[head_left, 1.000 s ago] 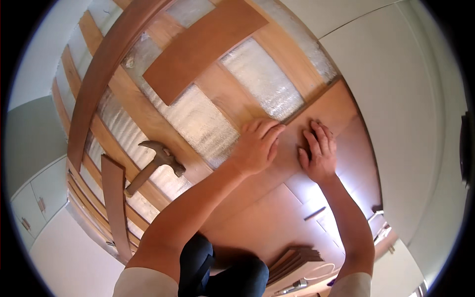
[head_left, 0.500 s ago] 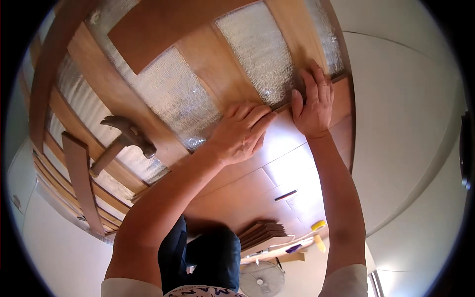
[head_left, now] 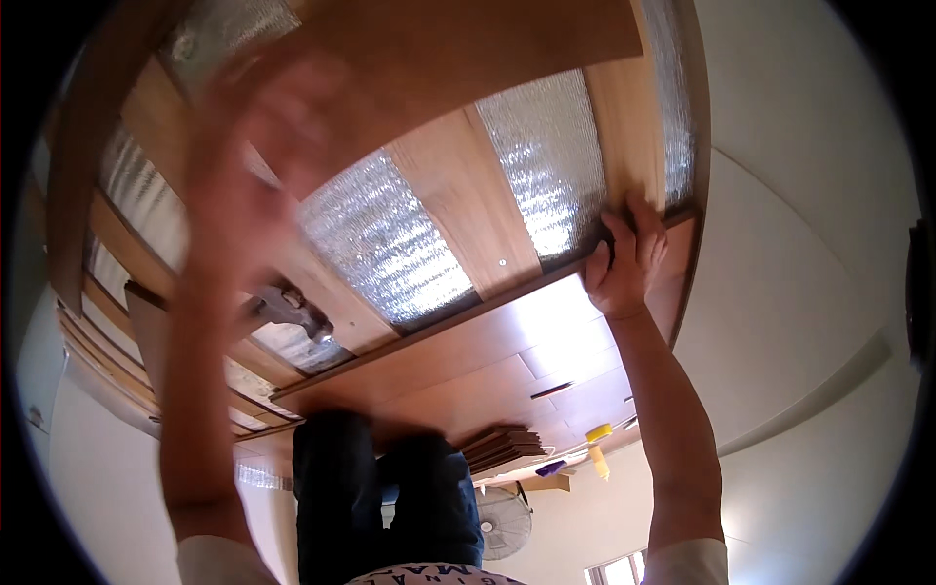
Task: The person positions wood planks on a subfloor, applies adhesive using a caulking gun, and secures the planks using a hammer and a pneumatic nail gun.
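Now our left hand (head_left: 258,146) has come off the far edge of the laid floor (head_left: 458,356) and blurs before the left end of the loose board (head_left: 478,49), its grip impossible to tell, leaving only our right hand (head_left: 629,258) there, thumb and curled fingers parted, touching the edge near its right corner. The board lies across wooden strips (head_left: 429,185).

Wearer's upper garment: pale shirt (head_left: 405,579), short sleeves (head_left: 690,563) ending above the elbow; dark block lettering (head_left: 444,569) in a curved row across the chest, cut by lower edge; trousers (head_left: 336,487) dark blue, denim-like; forearms (head_left: 675,419) bare, tapering toward the wrists
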Demonstrator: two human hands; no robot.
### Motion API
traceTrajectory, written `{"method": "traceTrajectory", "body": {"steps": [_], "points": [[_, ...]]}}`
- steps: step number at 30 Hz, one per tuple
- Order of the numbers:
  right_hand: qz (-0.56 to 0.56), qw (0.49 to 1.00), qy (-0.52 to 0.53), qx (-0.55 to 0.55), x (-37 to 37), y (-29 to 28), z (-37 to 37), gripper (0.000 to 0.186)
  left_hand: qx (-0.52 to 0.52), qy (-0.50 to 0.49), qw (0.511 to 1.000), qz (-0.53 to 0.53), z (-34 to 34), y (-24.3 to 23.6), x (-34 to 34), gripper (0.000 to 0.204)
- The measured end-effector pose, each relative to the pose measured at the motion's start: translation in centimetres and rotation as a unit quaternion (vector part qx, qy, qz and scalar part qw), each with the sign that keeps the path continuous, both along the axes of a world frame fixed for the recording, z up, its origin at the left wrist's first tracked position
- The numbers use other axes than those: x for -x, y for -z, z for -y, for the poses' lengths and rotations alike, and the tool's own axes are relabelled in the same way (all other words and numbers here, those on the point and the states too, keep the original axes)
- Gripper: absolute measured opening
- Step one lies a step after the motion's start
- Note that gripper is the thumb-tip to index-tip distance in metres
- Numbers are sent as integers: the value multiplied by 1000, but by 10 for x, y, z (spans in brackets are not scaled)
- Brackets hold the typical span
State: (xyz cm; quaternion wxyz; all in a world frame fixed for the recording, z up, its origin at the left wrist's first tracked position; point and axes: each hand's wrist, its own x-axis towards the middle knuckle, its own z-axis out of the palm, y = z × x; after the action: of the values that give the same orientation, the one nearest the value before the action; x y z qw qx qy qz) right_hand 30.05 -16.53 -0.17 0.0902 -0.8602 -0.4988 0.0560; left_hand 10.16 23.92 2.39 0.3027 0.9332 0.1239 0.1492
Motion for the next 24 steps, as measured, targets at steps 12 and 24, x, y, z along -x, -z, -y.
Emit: {"method": "traceTrajectory", "body": {"steps": [12,24], "points": [[-10,1000,-14,14,-1,5,-9,35,-154,130,973,-116,-164,59,71,47],[-26,999,6,21,-2,3,-14,34,-122,115,981,-98,-164,52,59,48]]}}
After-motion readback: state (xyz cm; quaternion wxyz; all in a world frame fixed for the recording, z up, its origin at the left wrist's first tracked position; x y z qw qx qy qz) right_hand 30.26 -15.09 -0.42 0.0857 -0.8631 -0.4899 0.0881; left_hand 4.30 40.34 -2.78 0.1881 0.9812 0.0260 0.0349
